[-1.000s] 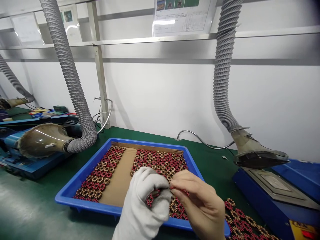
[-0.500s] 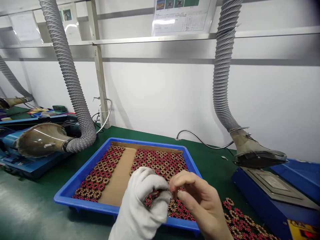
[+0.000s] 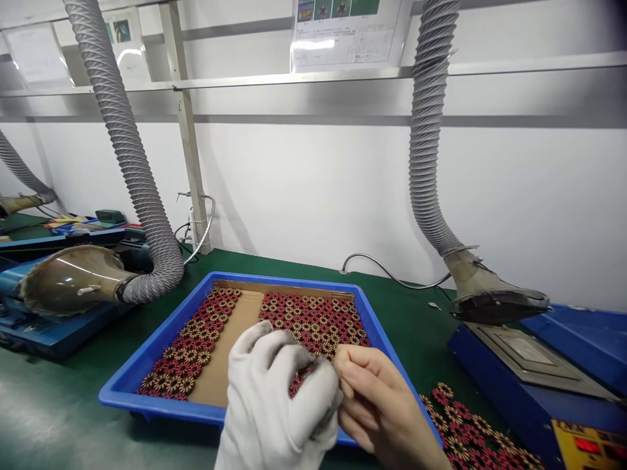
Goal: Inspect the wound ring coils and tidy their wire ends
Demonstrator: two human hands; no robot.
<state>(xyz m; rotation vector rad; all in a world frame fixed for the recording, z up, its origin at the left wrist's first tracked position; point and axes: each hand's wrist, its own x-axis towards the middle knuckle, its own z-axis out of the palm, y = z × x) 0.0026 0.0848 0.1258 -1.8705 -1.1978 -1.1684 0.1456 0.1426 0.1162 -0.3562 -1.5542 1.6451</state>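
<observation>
My left hand (image 3: 277,398) wears a white glove, its fingertips dark with dirt, and is curled closed over the near part of a blue tray (image 3: 161,408). Red shows through a gap between its fingers; whether that is a held piece or the tray's contents I cannot tell. My bare right hand (image 3: 379,398) pinches thumb against forefinger, touching the gloved fingertips. Anything in the pinch is hidden. Small flower-shaped rings, red-and-black and copper-coloured, resembling wound coils (image 3: 308,316), fill the tray's right part, with another band of coils (image 3: 196,339) along its left.
Brown cardboard (image 3: 210,378) lines the tray. More loose coils (image 3: 465,424) lie on the green table at right, beside a blue machine (image 3: 519,385) with a flat metal plate. Extraction hoods hang on grey hoses at left (image 3: 73,281) and right (image 3: 494,297).
My right thumb and forefinger have come together into a pinch against the gloved fingertips. My left hand has turned, its back now facing me more. The view has shifted slightly.
</observation>
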